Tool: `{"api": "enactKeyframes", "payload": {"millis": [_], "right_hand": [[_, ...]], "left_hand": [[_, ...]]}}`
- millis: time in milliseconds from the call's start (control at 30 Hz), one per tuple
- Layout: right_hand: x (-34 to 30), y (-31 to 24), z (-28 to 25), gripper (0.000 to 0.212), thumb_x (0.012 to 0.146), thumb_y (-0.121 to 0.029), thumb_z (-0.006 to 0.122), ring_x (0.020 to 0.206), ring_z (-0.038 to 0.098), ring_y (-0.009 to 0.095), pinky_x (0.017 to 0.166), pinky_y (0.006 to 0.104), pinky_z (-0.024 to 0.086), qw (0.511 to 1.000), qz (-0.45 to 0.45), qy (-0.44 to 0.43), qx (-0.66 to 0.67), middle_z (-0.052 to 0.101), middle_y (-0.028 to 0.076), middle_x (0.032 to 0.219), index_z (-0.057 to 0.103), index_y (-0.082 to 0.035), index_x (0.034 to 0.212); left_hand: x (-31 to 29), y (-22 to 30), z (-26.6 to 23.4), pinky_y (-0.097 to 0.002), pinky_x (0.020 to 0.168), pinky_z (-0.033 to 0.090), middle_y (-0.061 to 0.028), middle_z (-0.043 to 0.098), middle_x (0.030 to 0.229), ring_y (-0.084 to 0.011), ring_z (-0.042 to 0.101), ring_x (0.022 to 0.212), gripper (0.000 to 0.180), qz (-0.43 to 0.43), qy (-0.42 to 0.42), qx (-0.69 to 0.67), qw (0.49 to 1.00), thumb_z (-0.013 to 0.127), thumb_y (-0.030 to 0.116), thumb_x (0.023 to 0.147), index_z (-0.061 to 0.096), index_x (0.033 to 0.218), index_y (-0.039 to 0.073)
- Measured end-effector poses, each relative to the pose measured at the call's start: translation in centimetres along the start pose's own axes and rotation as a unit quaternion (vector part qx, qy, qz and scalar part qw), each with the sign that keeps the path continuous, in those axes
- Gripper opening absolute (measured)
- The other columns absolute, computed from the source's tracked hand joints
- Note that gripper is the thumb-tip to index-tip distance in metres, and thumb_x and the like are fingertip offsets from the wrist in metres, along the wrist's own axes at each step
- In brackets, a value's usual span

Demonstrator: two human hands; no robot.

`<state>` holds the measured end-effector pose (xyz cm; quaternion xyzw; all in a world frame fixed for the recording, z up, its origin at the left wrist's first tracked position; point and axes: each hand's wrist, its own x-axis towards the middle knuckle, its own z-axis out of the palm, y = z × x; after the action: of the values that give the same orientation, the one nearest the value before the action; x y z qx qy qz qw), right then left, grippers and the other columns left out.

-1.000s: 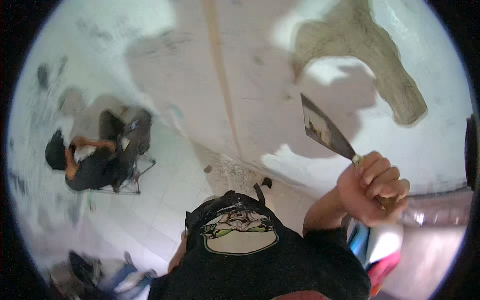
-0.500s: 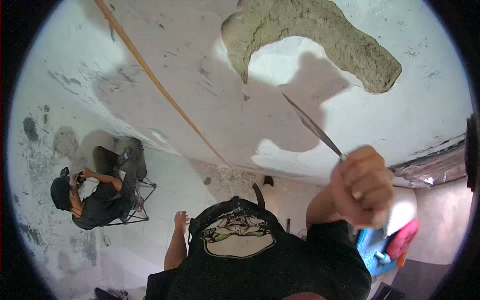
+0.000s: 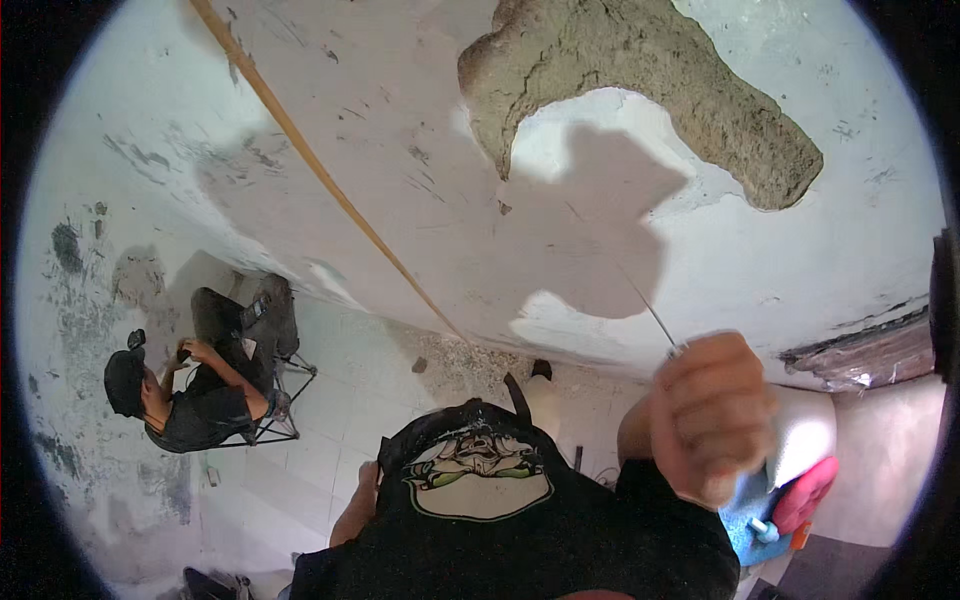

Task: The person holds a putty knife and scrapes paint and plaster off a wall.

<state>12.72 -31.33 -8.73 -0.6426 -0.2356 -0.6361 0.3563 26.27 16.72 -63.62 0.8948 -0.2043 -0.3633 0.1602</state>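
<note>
My right hand (image 3: 710, 420) is closed in a fist around the handle of a metal putty knife (image 3: 650, 312). Its thin blade is seen edge-on and points up toward the white wall (image 3: 420, 130). Blade and hand cast a dark shadow on the wall just above them. A rough grey patch of plaster (image 3: 640, 90) curves across the wall higher up. My left hand is out of sight. My black shirt with a printed picture (image 3: 480, 480) fills the lower middle.
A long thin wooden strip (image 3: 320, 180) runs diagonally down the wall to the floor. Another person (image 3: 200, 395) in dark clothes sits on a folding chair at the left. Blue and pink objects (image 3: 790, 500) lie at the lower right. Rubble lies along the wall's foot.
The putty knife has turned from showing its flat face to edge-on, and my right hand has come nearer the camera. The view has swung, bringing the grey plaster patch toward the top middle.
</note>
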Motion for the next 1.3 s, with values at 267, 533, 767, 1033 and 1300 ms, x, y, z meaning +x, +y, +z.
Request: {"api": "enactKeyframes", "payload": {"millis": [267,533,767,1033,1300], "right_hand": [[1.1,-0.5,-0.5,0.032,0.082,-0.016,0.055,0.032,0.037,0.016,0.036,0.0318,0.037,0.999,-0.005,0.006,0.033,0.04,0.002,0.041,0.043,-0.005,0.054],[1.0,-0.5,-1.3,0.032,0.082,-0.012,0.052,0.033,0.037,0.016,0.037,0.0286,0.035,0.999,-0.012,-0.002,0.032,0.039,0.002,0.042,0.039,-0.006,0.054],[0.5,-0.3,-0.3,0.036,0.083,-0.016,0.053,0.036,0.04,0.016,0.041,0.0302,0.04,0.998,-0.028,0.046,0.02,0.042,0.002,0.044,0.037,-0.007,0.052],[0.7,-0.5,-1.6,0.037,0.078,-0.013,0.055,0.038,0.043,0.019,0.042,0.0331,0.039,0.999,0.033,0.0,0.01,0.043,0.004,0.043,0.033,-0.006,0.05],[1.3,0.3,0.1,0.032,0.08,-0.01,0.053,0.033,0.036,0.017,0.034,0.0302,0.029,0.998,-0.006,0.023,0.064,0.04,0.005,0.044,0.039,-0.004,0.053]], "left_hand": [[0.2,-3.8,1.0,-0.0463,0.062,0.049,-0.0146,0.062,0.073,-0.0329,0.061,0.069,0.022,0.061,0.068,0.004,0.996,0.047,0.022,0.084,0.061,0.081,0.006],[3.8,4.3,-4.2,-0.0404,0.061,0.044,-0.0039,0.054,0.083,-0.0199,0.053,0.069,0.026,-0.201,0.052,-0.393,0.896,0.049,0.026,0.087,0.053,0.108,0.012],[1.3,4.0,-3.3,-0.0407,0.067,0.046,-0.0076,0.058,0.087,-0.0232,0.056,0.079,0.022,-0.117,0.069,-0.225,0.965,0.053,0.023,0.083,0.056,0.101,0.011],[-2.0,6.1,-4.4,-0.041,0.077,0.051,-0.0145,0.065,0.085,-0.0326,0.062,0.085,0.012,0.054,-0.038,0.238,0.969,0.064,0.014,0.07,0.064,0.081,0.008],[0.2,2.5,-4.0,-0.0441,0.075,0.049,-0.0125,0.06,0.088,-0.0252,0.059,0.085,0.02,0.013,0.023,0.118,0.993,0.055,0.022,0.081,0.06,0.09,0.005]]}}
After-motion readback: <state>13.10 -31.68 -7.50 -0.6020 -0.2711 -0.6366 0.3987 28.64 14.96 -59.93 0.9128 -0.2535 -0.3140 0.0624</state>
